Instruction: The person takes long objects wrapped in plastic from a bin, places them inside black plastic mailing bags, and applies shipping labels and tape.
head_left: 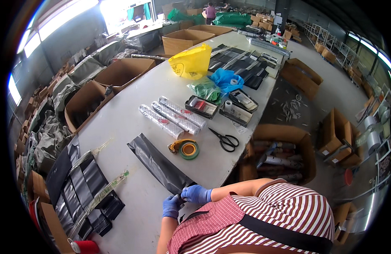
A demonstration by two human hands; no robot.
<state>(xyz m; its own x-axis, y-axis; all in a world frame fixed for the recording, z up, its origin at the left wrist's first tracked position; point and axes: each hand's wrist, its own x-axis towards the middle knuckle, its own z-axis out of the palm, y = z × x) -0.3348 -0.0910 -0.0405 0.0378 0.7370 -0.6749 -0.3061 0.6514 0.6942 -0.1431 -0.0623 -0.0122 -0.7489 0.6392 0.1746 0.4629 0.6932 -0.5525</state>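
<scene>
A long black plastic bag [155,163] lies flat and slantwise on the white table, its near end gathered at my hands. My left hand [172,206], in a blue glove, is closed on that end. Right beside it, my right hand [196,194], also blue-gloved, pinches the same end; the fingertips are partly hidden. Beyond the bag sit a tape dispenser [189,150] with a green and orange roll and a pair of black-handled scissors [226,140]. Several silver patterned rolls [170,120] lie farther up the table.
Stacked black bags [83,186] tied with see-through wrap lie at left, near a red spool [84,246]. Small boxes [201,106], a blue bag [227,80] and a yellow bag [191,63] stand farther off. A carton of rolls [305,148] is beside the table's right edge.
</scene>
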